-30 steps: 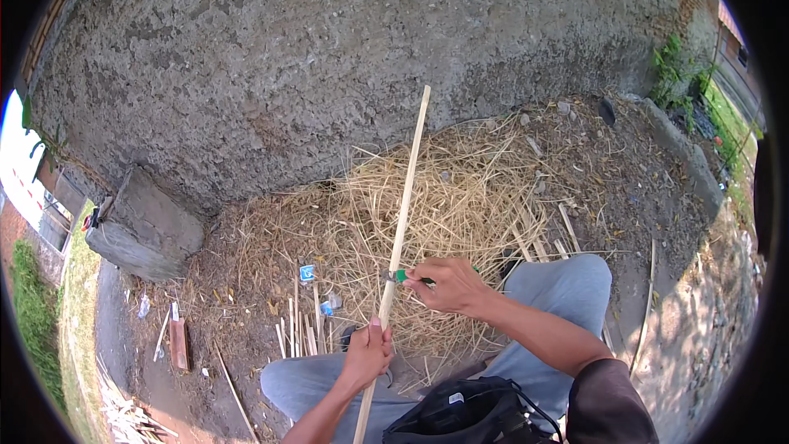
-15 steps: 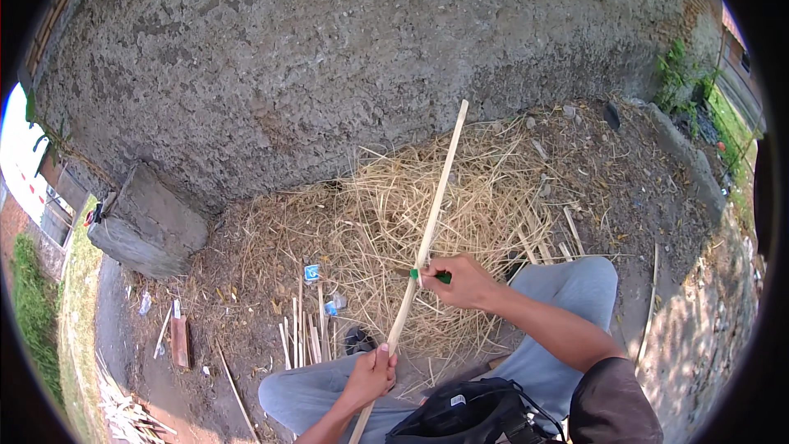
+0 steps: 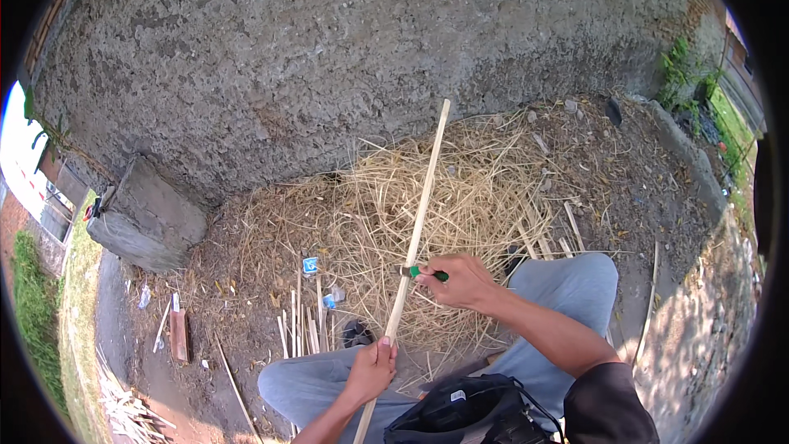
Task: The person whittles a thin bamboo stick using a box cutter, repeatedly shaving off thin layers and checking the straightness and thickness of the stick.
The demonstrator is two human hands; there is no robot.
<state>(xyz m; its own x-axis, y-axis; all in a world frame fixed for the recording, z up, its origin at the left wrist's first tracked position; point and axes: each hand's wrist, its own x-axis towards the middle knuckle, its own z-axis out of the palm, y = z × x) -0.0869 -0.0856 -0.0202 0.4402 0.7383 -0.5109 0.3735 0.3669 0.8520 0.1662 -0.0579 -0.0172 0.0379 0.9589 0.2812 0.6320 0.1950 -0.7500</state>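
Observation:
A long pale wooden strip, likely bamboo, slants up from my lap over the shavings, its far end close to the wall. My left hand is closed around its lower part, above my bent left knee. In my closed right hand is a small green-handled knife. Its dark blade lies across the strip about midway along; which edge faces the wood is too small to tell. Beneath the strip spreads a heap of thin straw-coloured shavings.
A rough grey wall rises ahead, with a concrete block at left. Several cut strips lie by my left knee, near a blue-and-white packet. A black bag rests at my lap. More strips are piled far left.
The strip's far end has swung a little to the left. My right hand and the knife have shifted slightly left with it, while my left hand keeps its grip.

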